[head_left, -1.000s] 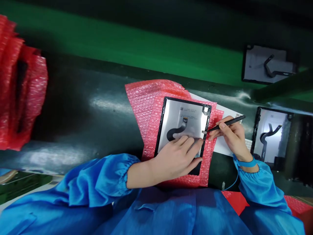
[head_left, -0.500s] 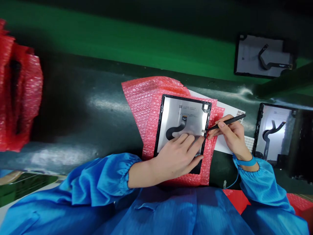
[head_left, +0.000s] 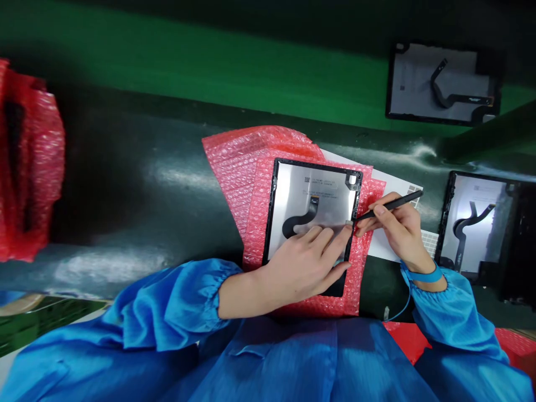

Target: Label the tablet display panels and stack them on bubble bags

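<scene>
A tablet screen panel (head_left: pixel 330 209) lies silver back up in a black frame, on red bubble wrap (head_left: pixel 255 223). A curved black ribbon cable (head_left: pixel 299 220) rests on its back. My left hand (head_left: pixel 307 259) lies spread over the panel's lower part, with its index fingertip at the right edge by a small grey tab (head_left: pixel 349 223). My right hand (head_left: pixel 396 223) is closed on a slim black pen-like tool (head_left: pixel 391 205), whose pointed tip meets the frame's right edge beside that tab. Under the left palm, part of the panel is hidden.
White sheets with small grid stickers (head_left: pixel 381 245) stick out from beneath the wrap. Two similar panels lie to the right, one near (head_left: pixel 477 223) and one farther back (head_left: pixel 439 84). More red bubble wrap (head_left: pixel 42 167) is at far left. A blue wrist strap (head_left: pixel 425 275) has a cord hanging down.
The right hand and tool have shifted very slightly, with the tip still at the panel's right edge. My left index fingertip has moved a little up, closer to the tab. The view has tilted slightly.
</scene>
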`<state>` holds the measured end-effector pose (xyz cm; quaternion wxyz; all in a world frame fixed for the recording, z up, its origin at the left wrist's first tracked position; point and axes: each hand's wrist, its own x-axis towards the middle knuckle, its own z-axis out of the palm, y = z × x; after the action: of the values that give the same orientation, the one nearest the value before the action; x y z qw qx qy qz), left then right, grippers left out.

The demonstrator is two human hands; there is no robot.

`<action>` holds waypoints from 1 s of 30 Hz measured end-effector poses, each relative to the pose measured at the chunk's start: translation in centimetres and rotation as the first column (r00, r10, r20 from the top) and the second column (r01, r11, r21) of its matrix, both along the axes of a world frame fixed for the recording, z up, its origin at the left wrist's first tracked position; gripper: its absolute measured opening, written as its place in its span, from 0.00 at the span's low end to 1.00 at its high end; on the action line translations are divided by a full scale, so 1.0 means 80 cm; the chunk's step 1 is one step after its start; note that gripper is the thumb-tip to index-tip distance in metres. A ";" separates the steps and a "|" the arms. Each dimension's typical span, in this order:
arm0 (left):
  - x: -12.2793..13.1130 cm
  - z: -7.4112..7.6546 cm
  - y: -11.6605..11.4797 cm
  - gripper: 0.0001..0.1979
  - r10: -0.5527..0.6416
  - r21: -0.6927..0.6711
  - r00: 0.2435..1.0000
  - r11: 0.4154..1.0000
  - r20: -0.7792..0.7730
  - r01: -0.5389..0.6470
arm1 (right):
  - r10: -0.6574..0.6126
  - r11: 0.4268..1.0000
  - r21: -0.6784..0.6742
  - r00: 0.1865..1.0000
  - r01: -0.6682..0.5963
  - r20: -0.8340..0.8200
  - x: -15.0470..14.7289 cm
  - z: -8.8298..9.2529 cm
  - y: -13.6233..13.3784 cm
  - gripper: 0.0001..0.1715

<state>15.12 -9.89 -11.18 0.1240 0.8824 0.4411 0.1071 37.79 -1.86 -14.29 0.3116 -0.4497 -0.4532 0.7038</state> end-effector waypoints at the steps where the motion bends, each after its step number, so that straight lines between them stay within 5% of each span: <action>1: 0.001 0.000 0.001 0.30 0.002 0.000 1.000 1.000 -0.014 -0.002 | 0.001 1.000 -0.001 1.000 -0.001 0.006 -0.001 -0.001 0.000 0.20; 7: 0.004 0.003 0.007 0.36 -0.029 -0.050 0.993 0.998 -0.110 0.023 | -0.066 0.997 0.051 0.996 0.063 0.057 0.008 0.011 0.005 0.20; 12: 0.012 0.019 0.016 0.33 -0.033 -0.044 0.973 0.999 -0.229 0.024 | -0.339 0.917 0.275 0.927 0.288 0.160 0.071 0.043 -0.013 0.10; 17: 0.047 0.031 0.018 0.30 -0.125 0.079 0.977 0.987 -0.174 0.140 | -0.366 0.921 0.264 0.870 0.287 0.330 0.127 0.040 -0.060 0.08; 21: 0.089 0.014 0.018 0.40 -0.324 0.052 0.939 0.942 -0.115 0.332 | -0.391 0.913 0.269 0.849 0.307 0.355 0.136 0.021 -0.065 0.11; 30: 0.117 -0.015 0.029 0.46 -0.342 -0.038 0.916 0.939 -0.209 0.342 | -0.338 0.935 0.239 0.867 0.263 0.367 0.134 0.007 -0.045 0.17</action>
<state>24.49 -7.57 -12.40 0.0935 0.9521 0.2909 -0.0111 48.50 -5.46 -13.72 0.3575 -0.6197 -0.4937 0.4944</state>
